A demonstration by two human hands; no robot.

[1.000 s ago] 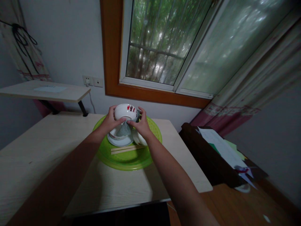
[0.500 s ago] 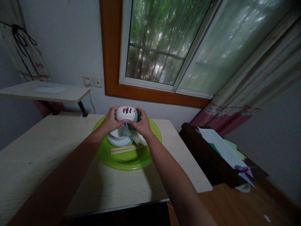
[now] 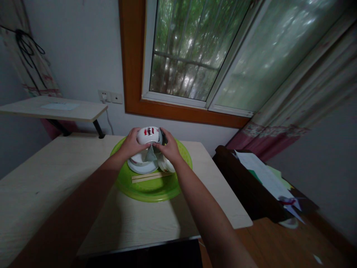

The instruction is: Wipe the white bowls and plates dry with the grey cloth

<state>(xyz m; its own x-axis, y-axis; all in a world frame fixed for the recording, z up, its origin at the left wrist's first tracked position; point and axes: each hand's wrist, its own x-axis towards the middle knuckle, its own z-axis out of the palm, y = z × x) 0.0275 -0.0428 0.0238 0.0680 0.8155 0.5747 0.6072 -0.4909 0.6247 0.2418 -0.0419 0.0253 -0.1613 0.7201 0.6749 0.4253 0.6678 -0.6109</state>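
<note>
My left hand (image 3: 130,143) grips a white bowl with red marks (image 3: 148,135), held tilted above a green plastic basin (image 3: 150,188). My right hand (image 3: 168,147) is closed on a grey cloth (image 3: 151,153) pressed against the bowl's right side and underside. Below them in the basin lie a white plate with a bowl on it (image 3: 141,163), another white bowl (image 3: 166,164) and a pair of chopsticks (image 3: 150,176).
The basin stands on a light wooden table (image 3: 55,182). A second small table (image 3: 52,108) is at the left wall with sockets (image 3: 110,96) beside it. A dark stand with papers (image 3: 262,178) is at the right, under a curtain. A window is straight ahead.
The bowl has turned in my hands, its red marks rotating toward me, and my right hand with the cloth has shifted slightly round its side.
</note>
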